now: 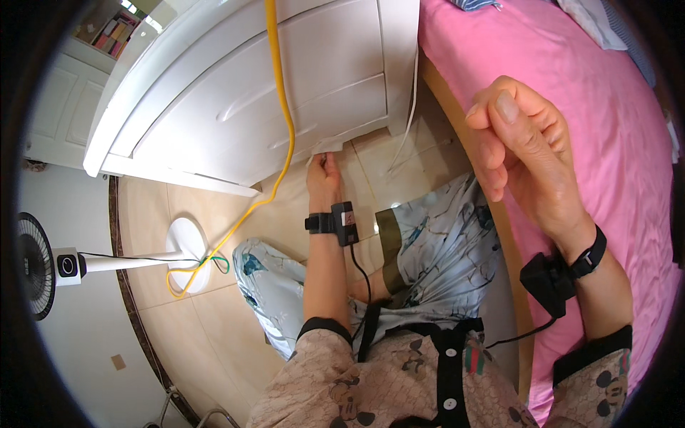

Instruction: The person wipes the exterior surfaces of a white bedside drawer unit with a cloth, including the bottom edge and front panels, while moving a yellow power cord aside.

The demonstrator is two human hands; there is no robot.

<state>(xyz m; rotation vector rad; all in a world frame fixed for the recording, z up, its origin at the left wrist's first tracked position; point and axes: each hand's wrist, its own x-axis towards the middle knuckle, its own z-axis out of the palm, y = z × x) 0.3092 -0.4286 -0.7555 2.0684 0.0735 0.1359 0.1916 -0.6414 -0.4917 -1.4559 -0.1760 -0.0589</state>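
My left hand [323,180] reaches down to the lower edge of a white cabinet [235,93]. Its fingers are closed in a pinch at that edge, on a small dark bit I cannot make out. Over the side of the pink-covered bed [606,121], my right hand [531,146] is raised, its fingers loosely curled and the thumb against them; nothing shows in it. Each wrist carries a black device with a cable, the left device [344,223] and the right device [548,284].
A yellow cable [283,107] hangs past the cabinet front to the tiled floor [221,328]. On the left stands a white fan with a round base [187,282]. A thin white cord [408,128] runs between cabinet and bed. My bent legs in patterned trousers [442,250] are below me.
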